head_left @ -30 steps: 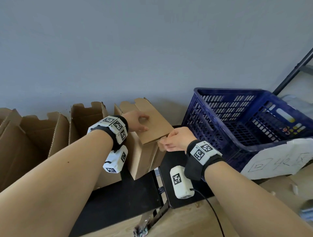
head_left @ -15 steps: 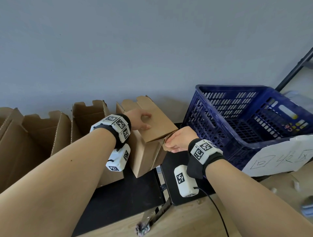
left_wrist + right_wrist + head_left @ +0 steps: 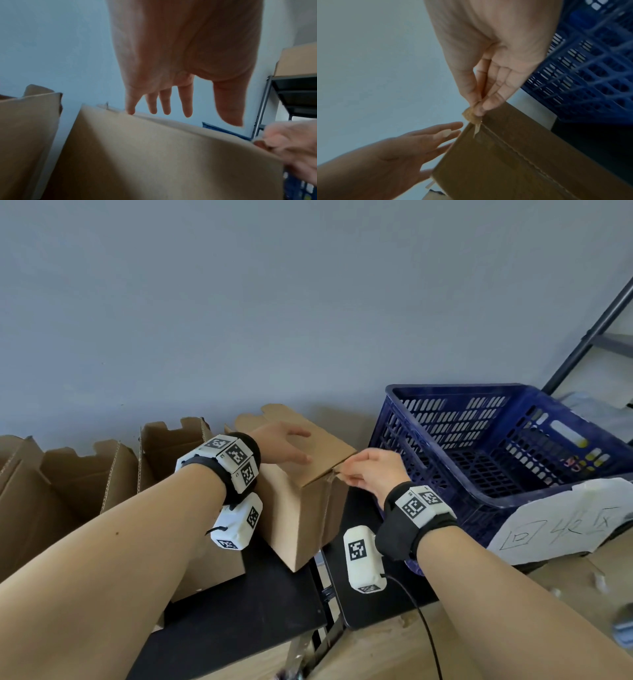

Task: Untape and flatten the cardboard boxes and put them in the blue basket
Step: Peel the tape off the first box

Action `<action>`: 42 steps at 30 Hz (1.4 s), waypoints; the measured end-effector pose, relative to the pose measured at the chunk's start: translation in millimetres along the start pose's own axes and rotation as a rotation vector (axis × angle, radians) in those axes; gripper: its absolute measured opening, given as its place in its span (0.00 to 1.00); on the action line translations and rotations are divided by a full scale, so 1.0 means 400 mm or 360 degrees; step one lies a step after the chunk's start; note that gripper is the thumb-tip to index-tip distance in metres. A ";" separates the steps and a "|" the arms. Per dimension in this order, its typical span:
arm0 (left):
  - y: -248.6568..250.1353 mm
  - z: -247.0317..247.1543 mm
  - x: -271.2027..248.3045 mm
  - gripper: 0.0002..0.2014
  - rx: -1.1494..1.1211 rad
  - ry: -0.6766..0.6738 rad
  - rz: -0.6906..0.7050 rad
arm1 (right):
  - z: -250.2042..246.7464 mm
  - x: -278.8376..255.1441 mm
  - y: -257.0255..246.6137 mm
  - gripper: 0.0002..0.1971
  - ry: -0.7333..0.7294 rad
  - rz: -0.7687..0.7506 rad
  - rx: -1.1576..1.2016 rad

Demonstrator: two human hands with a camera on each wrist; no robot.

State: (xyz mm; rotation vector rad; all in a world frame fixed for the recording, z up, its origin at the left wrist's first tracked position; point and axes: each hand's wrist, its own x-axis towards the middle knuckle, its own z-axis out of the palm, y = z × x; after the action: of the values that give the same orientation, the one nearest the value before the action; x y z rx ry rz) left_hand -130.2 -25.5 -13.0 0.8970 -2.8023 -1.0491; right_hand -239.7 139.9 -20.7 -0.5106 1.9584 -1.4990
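A closed brown cardboard box (image 3: 301, 508) stands tilted on the black table (image 3: 239, 611). My left hand (image 3: 287, 445) lies flat on its top face with straight fingers (image 3: 186, 106). At the box's near right top corner my right hand (image 3: 356, 470) pinches the peeled end of the clear tape (image 3: 471, 116) between thumb and fingertips. The tape still clings down the box's edge (image 3: 477, 129). The blue basket (image 3: 496, 460) stands just right of the box, empty inside.
Several opened cardboard boxes (image 3: 102, 481) line the wall to the left. A white paper sign (image 3: 561, 525) hangs on the basket's front. A dark metal shelf frame (image 3: 596, 320) rises at the far right. Wooden floor (image 3: 394, 652) lies below the table.
My right hand has lifted from the box's side to its top corner, drawing the tape end up. The left hand has flattened on the top.
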 end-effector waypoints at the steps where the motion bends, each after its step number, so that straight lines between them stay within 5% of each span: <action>1: 0.011 -0.007 -0.002 0.36 0.0004 0.0005 0.0011 | -0.006 0.004 -0.016 0.08 0.0049 -0.0103 -0.0056; 8: 0.118 -0.084 -0.024 0.60 0.0013 -0.0059 0.0243 | -0.014 0.000 -0.170 0.08 -0.0061 -0.0556 -0.0045; 15: 0.163 -0.143 -0.068 0.55 -0.0023 -0.0097 0.0307 | -0.003 -0.017 -0.241 0.11 -0.0265 -0.0714 -0.0243; 19: 0.137 -0.080 -0.072 0.36 -0.0029 -0.0051 0.0239 | 0.006 0.002 -0.197 0.10 -0.0142 -0.0541 -0.0390; 29: 0.063 -0.029 -0.069 0.26 -0.0167 0.0093 0.0057 | 0.061 0.007 -0.118 0.12 -0.0100 0.0036 0.0039; 42: 0.021 -0.032 -0.078 0.18 -0.0342 0.0106 -0.0035 | 0.043 0.022 -0.077 0.10 -0.0164 0.0258 0.0196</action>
State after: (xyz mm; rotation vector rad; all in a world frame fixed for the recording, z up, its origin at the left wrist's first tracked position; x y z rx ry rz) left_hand -105.9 -11.8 7.6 0.9208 -2.5701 -1.2680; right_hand -236.5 113.1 3.7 -0.3596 1.7718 -1.4513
